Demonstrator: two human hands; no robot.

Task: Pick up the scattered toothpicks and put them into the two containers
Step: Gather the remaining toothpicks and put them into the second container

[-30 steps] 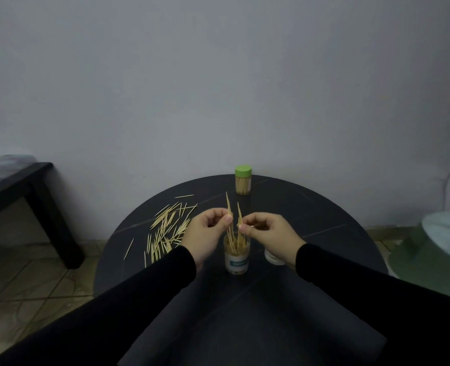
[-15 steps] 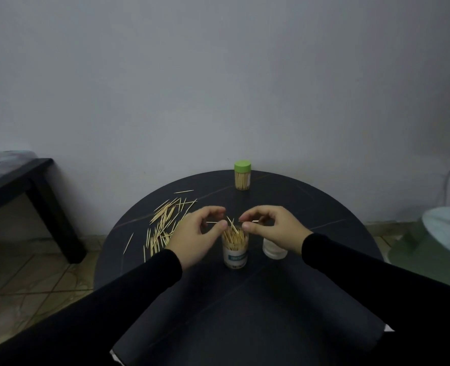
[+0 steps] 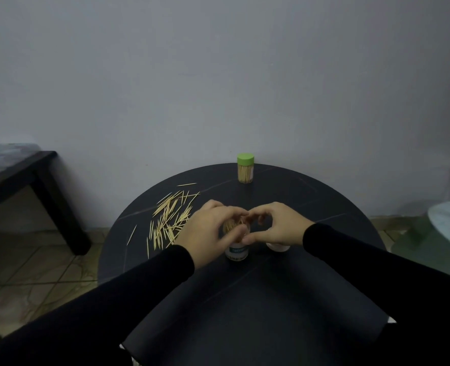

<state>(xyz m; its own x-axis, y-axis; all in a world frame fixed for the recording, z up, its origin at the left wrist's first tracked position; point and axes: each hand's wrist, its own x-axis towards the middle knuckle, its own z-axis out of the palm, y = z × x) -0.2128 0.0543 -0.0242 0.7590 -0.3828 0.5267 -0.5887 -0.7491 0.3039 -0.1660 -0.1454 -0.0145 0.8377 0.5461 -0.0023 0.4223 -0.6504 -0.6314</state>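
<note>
On round table (image 3: 284,299), both hands cupped over open jar (image 3: 236,250), toothpicks (image 3: 169,220) scattered left

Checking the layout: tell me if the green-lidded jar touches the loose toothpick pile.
Apart. The head view shows bare dark table between the green-lidded jar and the nearest loose toothpicks.

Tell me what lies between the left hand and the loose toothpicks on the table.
Nothing visible. The loose toothpicks lie on bare table just left of the left hand, which is at the open jar; the path is clear.
</note>
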